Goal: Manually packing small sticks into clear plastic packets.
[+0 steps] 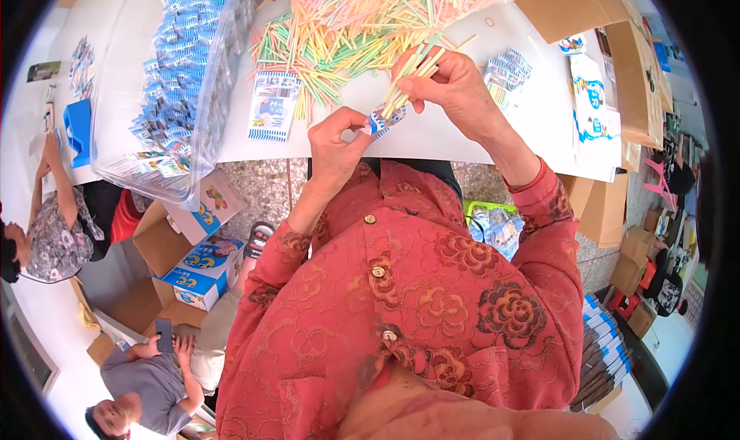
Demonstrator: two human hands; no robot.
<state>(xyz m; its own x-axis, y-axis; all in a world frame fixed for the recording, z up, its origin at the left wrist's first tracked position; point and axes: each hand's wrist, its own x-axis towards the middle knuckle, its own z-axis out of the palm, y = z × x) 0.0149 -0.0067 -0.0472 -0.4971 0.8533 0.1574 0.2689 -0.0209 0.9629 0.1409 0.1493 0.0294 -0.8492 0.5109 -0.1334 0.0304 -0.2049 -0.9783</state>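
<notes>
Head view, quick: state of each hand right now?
Left hand: closed, pinching a small blue-and-white packet.
Right hand: closed, holding a bunch of pastel sticks.

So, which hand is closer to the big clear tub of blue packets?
Left. The left hand, pinching a small packet, is right of the tub; the right hand, holding pastel sticks, is farther right.

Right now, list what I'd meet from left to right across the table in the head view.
Blue box, clear plastic bin, flat packet, left hand, small held packet, right hand, loose packets, white-and-blue package.
</notes>
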